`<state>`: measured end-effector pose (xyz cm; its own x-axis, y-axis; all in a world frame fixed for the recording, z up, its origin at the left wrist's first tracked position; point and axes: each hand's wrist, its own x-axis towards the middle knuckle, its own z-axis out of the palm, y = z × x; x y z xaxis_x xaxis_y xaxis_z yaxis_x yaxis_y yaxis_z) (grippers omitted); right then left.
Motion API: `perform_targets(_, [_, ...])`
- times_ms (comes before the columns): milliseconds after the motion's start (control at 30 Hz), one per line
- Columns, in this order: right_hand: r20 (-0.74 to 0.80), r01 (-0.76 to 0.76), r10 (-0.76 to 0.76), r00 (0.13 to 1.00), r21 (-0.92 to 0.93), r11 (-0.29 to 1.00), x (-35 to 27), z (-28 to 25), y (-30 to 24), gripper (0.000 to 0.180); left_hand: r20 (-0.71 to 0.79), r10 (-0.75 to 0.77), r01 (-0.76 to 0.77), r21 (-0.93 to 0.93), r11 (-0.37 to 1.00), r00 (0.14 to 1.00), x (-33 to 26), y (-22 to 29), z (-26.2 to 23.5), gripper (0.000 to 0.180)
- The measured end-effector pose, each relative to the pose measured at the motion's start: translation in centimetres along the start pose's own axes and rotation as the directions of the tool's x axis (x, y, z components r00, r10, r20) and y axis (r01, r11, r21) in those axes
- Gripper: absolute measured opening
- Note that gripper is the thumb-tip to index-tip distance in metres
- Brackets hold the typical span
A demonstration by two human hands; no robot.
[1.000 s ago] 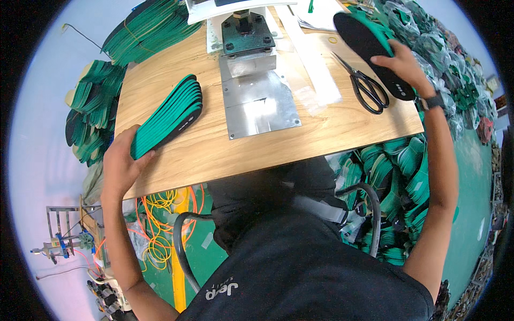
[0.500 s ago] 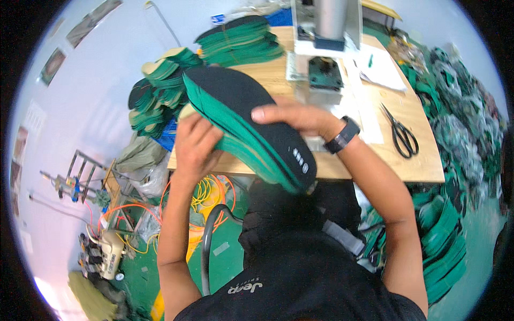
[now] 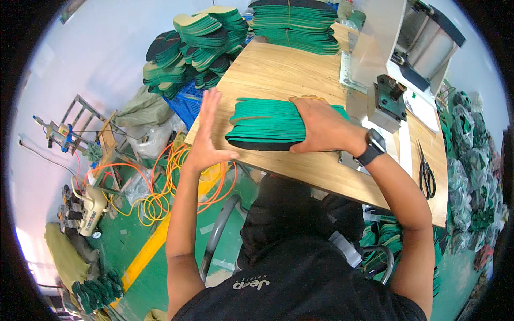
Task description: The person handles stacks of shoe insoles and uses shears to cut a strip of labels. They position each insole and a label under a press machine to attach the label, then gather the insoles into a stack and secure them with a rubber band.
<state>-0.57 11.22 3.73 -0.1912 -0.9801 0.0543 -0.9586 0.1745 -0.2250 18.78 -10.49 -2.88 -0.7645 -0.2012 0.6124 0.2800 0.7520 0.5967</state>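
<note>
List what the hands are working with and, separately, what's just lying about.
In use:
- green insole stack, gripped by the right hand; left hand open beside it

Apparently just lying about:
- black scissors
- bound insole pile
- cream tank

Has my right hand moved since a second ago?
Yes, leftward. Judged against the black press block, your right hand was on its right side then; now it is left of it, gripping the green insole stack.

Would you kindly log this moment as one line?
right hand: holding green insole stack | left hand: open, beside stack | scissors: on table
</note>
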Motion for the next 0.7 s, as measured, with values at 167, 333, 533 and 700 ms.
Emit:
perform_targets(167, [-0.021,0.055,-0.053,0.998,0.095,0.994,1.5,-1.1,-0.4,0.103,-0.022,-0.084,0.077,-0.226,0.971,0.996,0.5,-0.8,2.1,0.126])
perform_targets(333, [-0.002,0.088,-0.088,0.996,0.051,0.995,3.0,-0.6,0.3,0.104,-0.001,-0.144,0.134,-0.352,0.926,0.99,1.3,-0.4,3.6,0.132])
perform_targets(533, [-0.109,0.218,-0.213,0.971,0.033,0.975,3.6,0.8,-0.2,0.1,0.024,-0.071,0.074,-0.114,0.991,0.997,2.0,-0.3,3.3,0.122])
perform_targets(700, [-0.104,0.256,-0.247,0.964,0.093,0.962,3.0,0.6,-0.3,0.086,0.005,-0.315,0.304,-0.275,0.912,0.949,2.5,2.2,1.8,0.095])
